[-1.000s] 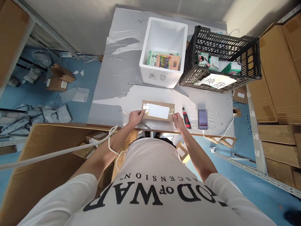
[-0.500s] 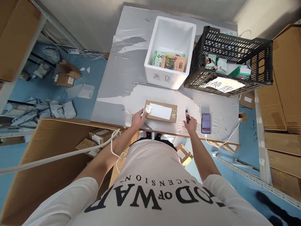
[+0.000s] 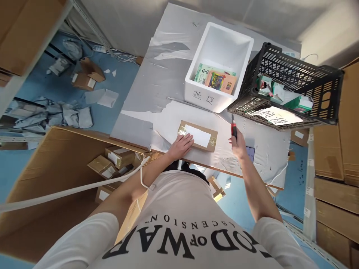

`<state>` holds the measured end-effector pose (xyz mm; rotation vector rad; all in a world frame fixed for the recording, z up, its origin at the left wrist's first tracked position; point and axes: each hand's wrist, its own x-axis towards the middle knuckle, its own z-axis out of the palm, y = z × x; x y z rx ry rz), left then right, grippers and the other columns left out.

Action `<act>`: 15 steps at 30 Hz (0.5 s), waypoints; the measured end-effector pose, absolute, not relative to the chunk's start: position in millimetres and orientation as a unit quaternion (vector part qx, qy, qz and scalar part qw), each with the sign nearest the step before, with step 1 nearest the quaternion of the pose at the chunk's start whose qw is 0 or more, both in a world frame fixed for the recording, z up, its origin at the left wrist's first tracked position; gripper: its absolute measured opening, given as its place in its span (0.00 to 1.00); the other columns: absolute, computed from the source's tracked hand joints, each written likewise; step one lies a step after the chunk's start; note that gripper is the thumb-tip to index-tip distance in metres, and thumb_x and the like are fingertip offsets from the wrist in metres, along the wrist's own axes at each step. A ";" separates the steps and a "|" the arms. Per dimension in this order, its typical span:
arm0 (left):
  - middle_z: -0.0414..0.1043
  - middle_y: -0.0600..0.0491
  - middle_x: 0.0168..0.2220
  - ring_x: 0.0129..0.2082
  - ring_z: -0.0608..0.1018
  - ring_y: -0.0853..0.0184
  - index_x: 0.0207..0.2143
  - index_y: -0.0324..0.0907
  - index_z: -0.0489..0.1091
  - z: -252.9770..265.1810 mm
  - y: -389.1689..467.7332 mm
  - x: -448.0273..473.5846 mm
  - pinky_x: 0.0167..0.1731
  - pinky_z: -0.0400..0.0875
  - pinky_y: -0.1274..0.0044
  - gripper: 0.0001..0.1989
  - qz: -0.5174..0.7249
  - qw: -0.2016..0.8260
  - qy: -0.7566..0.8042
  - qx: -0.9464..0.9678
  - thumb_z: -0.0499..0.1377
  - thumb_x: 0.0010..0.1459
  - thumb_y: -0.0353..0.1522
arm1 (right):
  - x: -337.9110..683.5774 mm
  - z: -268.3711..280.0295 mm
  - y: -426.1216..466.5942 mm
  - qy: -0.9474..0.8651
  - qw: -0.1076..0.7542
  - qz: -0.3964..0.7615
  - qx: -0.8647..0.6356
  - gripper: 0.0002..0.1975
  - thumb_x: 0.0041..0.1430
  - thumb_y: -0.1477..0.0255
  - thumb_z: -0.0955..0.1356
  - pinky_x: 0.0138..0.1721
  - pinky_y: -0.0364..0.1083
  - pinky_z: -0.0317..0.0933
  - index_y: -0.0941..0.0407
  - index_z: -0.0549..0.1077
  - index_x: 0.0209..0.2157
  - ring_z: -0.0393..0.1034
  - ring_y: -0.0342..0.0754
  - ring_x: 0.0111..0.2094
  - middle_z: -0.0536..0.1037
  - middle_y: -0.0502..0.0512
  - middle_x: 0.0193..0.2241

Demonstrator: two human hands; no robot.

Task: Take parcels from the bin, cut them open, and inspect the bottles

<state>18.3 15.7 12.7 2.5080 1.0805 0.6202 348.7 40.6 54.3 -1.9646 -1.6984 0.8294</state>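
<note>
A small brown cardboard box (image 3: 213, 144) with a white label and clear tape at both ends lies near the front edge of the table. My left hand (image 3: 181, 146) rests on its left part, fingers stretched flat over the tape and label edge. To the right of the box, my right hand (image 3: 238, 145) grips a red and black utility knife (image 3: 233, 129), its tip pointing away from me. The knife is apart from the box. Beside my right wrist lies a phone (image 3: 250, 153), partly covered by the forearm.
Behind the small box stands a white foam box (image 3: 204, 98) holding printed packets. To its right is a black plastic crate (image 3: 327, 98) with small green and white cartons. A large open carton (image 3: 30, 179) with parcels sits at left, a white cable (image 3: 84, 188) crossing it.
My left hand has moved from the box's left end onto its top. My right hand has taken up the knife from the table and lifted it. The view has shifted slightly.
</note>
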 end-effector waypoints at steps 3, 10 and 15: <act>0.68 0.41 0.58 0.63 0.65 0.55 0.55 0.40 0.67 6.5 19.6 18.8 0.61 0.60 0.59 0.17 0.221 0.182 0.381 0.879 0.51 0.66 0.31 | 309.2 89.9 55.7 -0.709 0.155 0.354 -0.590 0.30 0.65 0.66 0.55 0.48 0.56 0.65 0.55 0.50 0.67 0.71 0.54 0.43 0.68 0.65 0.54; 0.73 0.44 0.54 0.60 0.70 0.58 0.53 0.42 0.70 -4.9 22.3 16.7 0.58 0.64 0.61 0.16 0.242 0.186 0.381 0.873 0.49 0.67 0.31 | 235.5 96.4 72.2 -0.830 -0.022 0.366 -0.421 0.28 0.65 0.72 0.57 0.48 0.54 0.65 0.52 0.53 0.66 0.69 0.55 0.49 0.70 0.62 0.53; 0.73 0.44 0.54 0.60 0.70 0.61 0.54 0.43 0.69 -10.4 21.0 11.6 0.60 0.64 0.63 0.17 0.242 0.223 0.369 0.869 0.49 0.67 0.32 | 228.8 91.7 84.3 -0.860 -0.094 0.319 -0.387 0.30 0.66 0.71 0.60 0.36 0.46 0.64 0.49 0.51 0.67 0.73 0.52 0.41 0.73 0.61 0.50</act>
